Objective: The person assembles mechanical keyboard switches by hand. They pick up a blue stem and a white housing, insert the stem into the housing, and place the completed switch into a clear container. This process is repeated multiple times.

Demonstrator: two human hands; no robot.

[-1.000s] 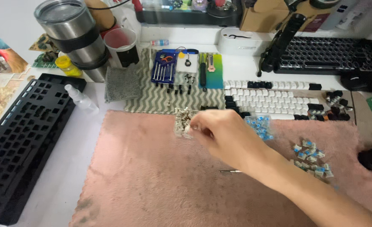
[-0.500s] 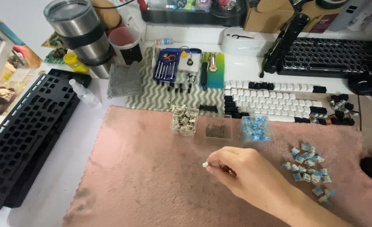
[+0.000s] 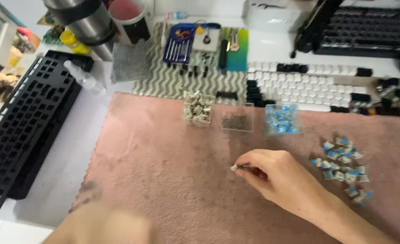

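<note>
Pink mat (image 3: 163, 180) is lying under the right hand (image 3: 281, 180), which is pinching a small part (image 3: 234, 167) at frame centre. Left hand (image 3: 105, 228), lower left, is blurred; grip indeterminable.

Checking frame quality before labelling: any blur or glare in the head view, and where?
Head view: whole frame softened by motion blur. The left hand at the bottom edge is an unfocused smear; the right hand is clearer, pinching a small pale part over the pink mat. Lighting is even and soft, shadows faint; the white desk at top looks washed out.
</note>
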